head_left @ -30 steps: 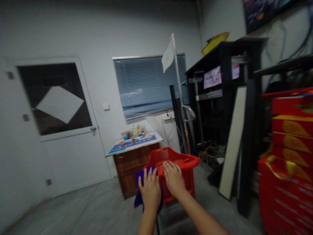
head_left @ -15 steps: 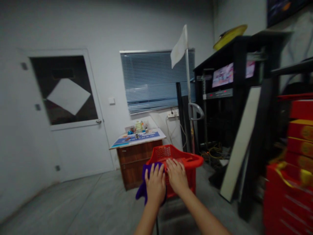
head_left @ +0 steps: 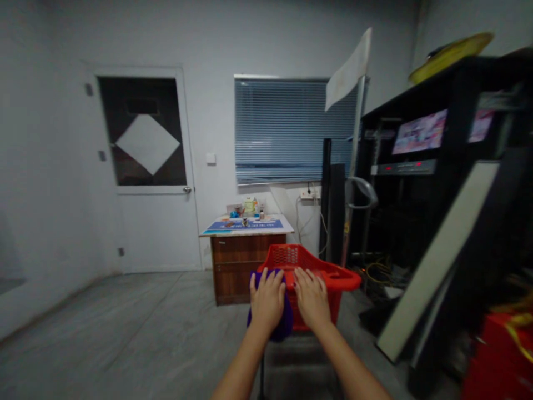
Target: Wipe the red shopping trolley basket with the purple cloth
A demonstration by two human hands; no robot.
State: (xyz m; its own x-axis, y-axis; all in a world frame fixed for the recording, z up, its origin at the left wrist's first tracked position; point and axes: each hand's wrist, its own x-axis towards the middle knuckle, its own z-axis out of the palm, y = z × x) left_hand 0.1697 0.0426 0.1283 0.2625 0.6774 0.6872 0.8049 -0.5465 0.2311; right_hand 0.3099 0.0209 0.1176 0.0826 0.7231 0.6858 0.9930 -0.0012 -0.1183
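A red plastic shopping cart (head_left: 297,254) with a perforated basket stands in front of me. My left hand (head_left: 268,300) is on the near side of the cart, curled over a purple cloth (head_left: 283,322) that hangs down below it. Beside it, my right hand (head_left: 311,297) rests over the cart's red handle, fingers slightly apart and pointing forward. The palms and the undersides of the fingers are hidden. Both forearms reach in from the bottom edge.
A wooden cabinet (head_left: 237,264) with small items on top stands ahead. A white door (head_left: 160,228) is at left. On the right are a metal pole (head_left: 356,139), a black rack (head_left: 453,105), a leaning pale board (head_left: 441,261) and a red box (head_left: 495,355).
The view has turned left and levelled, so the door, cabinet and rack appear farther right. The cart and both hands sit slightly farther right in view, with both hands still on it.
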